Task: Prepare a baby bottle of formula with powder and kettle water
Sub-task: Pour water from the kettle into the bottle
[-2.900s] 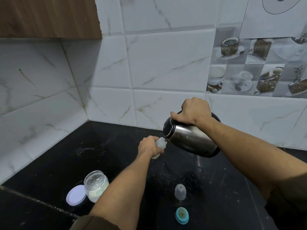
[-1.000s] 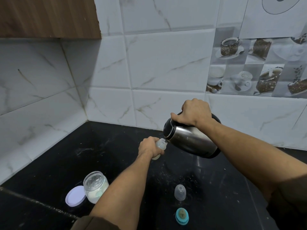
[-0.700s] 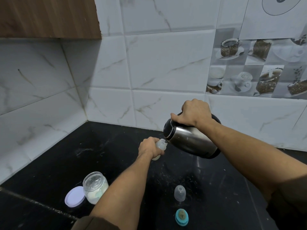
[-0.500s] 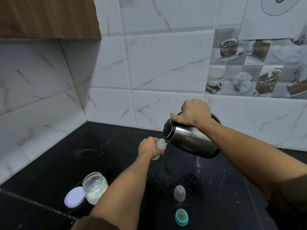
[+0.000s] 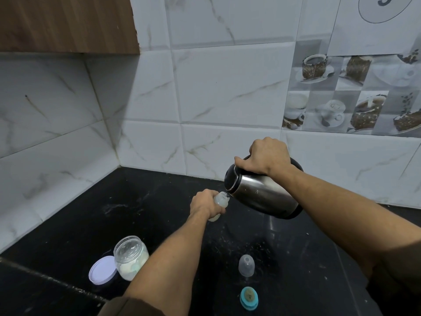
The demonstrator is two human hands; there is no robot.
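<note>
My left hand (image 5: 203, 204) grips a small clear baby bottle (image 5: 220, 200), which stands on the black counter (image 5: 141, 215) with its mouth uncovered. My right hand (image 5: 265, 158) holds the black handle of a steel kettle (image 5: 262, 196), tipped left so its spout sits right at the bottle's mouth. An open glass jar of white powder (image 5: 130, 256) stands at the near left, its white lid (image 5: 102, 269) lying beside it. The bottle's clear cap (image 5: 246, 265) and teal nipple ring (image 5: 249, 298) lie on the counter in front of me.
White marble tiles form a corner behind the counter, with a wooden cabinet (image 5: 66, 23) above on the left. White specks of powder are scattered over the counter's middle.
Both hands, the kettle and the bottle have kept the same tilted pouring pose. Only my head camera has shifted slightly.
</note>
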